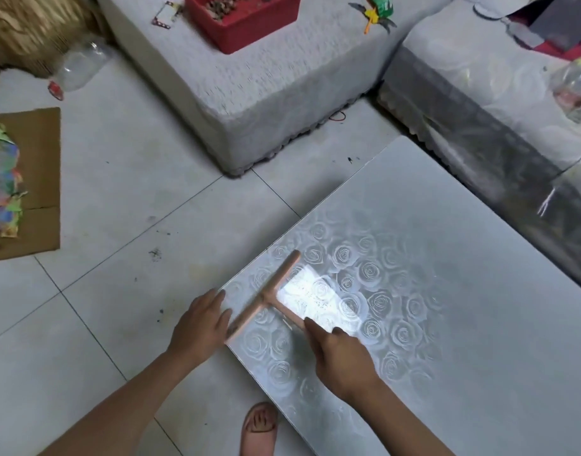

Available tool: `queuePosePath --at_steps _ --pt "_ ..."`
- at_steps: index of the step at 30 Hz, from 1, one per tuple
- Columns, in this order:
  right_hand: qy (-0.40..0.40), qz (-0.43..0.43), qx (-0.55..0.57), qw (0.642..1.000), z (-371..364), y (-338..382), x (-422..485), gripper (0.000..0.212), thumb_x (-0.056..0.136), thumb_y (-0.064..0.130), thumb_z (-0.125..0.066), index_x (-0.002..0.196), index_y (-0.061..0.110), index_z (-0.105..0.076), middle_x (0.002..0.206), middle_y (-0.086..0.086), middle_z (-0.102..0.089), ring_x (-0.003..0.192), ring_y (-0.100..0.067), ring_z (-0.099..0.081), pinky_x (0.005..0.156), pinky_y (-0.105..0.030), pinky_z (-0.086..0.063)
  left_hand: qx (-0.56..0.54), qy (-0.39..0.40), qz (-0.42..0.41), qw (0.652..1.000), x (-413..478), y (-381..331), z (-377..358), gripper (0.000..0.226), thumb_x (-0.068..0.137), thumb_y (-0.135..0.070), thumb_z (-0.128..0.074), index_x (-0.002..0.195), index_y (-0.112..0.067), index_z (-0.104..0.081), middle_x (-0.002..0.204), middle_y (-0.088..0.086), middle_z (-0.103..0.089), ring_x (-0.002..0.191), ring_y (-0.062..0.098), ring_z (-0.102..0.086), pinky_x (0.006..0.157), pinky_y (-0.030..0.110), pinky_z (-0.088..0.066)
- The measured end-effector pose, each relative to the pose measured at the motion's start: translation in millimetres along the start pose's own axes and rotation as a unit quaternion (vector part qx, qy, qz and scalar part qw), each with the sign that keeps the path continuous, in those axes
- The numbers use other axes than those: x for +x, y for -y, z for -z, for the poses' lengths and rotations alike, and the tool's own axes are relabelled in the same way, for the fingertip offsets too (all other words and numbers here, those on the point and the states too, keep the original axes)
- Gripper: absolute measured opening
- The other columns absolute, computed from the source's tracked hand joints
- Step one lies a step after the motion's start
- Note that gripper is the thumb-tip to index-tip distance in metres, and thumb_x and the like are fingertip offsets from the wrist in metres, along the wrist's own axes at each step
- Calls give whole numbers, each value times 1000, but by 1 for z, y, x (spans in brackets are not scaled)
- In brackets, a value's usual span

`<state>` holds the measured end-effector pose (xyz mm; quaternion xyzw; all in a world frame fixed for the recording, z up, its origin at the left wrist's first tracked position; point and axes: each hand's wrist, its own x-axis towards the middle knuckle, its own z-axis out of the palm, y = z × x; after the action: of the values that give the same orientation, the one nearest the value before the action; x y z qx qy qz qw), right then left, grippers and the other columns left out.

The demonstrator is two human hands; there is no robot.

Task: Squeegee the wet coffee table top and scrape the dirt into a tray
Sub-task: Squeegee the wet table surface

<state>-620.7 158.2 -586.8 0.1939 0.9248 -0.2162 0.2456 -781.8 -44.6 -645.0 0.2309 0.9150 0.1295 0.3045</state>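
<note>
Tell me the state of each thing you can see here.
squeegee: flat on the table top, blade at its edge.
table top: wet sheen, specks near the blade.
right hand: grips the squeegee handle.
left hand: fingers straight, beside the blade.
red tray: upright, holds dirt.
plastic bottle: lying on the floor.

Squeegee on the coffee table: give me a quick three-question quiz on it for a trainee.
1. True or false: the right hand grips the squeegee by its handle.
2. The left hand is: A on the handle, B beside the blade's end at the coffee table top edge, C clasped over the right hand.
3. Fill in: the tray on the cushioned seat is coloured ___.
Key: 1 true; 2 B; 3 red.
</note>
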Motion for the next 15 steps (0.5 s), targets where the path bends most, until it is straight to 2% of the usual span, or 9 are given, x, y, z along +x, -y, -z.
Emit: queuePosePath --at_steps 3,7,11,15 --pt "10 -56 -10 998 3 -22 -35 52 96 24 -36 144 40 -24 97 -8 -55 91 -32 -62 66 -32 -37 -4 28 18 999 0 4 -1 51 102 -29 -34 149 -11 -26 157 2 -23 143 16 -22 112 28 -23" --pt "14 -89 -53 995 25 -32 -65 52 95 29 -35 140 48 -18 83 -1 -41 88 -29 -62 63 -31 -34 -9 41 29 999 2 11 -4 51 101 -19 -34 150 -9 -24 158 1 -20 144 14 -21 112 25 -22" --pt "-12 -27 -61 998 45 11 -32 58 91 20 -40 140 44 -19 85 -4 -43 83 -34 -61 61 -32 -33 -56 32 74 995 12 13 0 50 96 -12 -37 147 -14 -34 151 2 -38 126 25 -49 102 30 -34" --pt "-2 21 -77 997 38 68 23 54 89 11 -43 139 27 -32 100 -15 -55 86 -35 -60 62 -34 -31 -8 61 57 996 16 18 4 49 93 -11 -39 142 -16 -39 143 3 -46 112 26 -58 95 32 -43"
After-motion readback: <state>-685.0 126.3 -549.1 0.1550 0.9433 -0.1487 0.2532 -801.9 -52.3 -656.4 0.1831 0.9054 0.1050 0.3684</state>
